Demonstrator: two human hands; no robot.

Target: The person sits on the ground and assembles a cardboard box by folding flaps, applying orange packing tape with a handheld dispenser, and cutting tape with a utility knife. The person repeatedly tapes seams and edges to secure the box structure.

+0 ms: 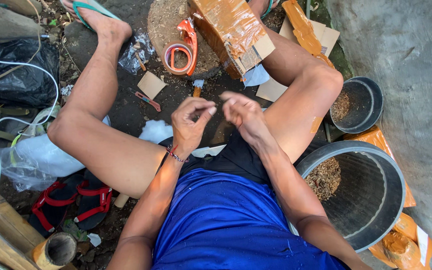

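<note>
Two hands meet in front of me, between the knees. My left hand [192,120] has its fingers curled in, thumb and forefinger pinched together, and my right hand [242,112] sits just beside it, fingertips bent toward the left; whatever they pinch is too small for me to tell. Just beyond them stands a cardboard box [231,32] wrapped in orange-brown tape, resting on a round wooden stump [163,20] beside an orange tape dispenser [181,50]. To my right sit two dark buckets, the large bucket [361,195] and the small bucket [358,105], each holding wood shavings.
</note>
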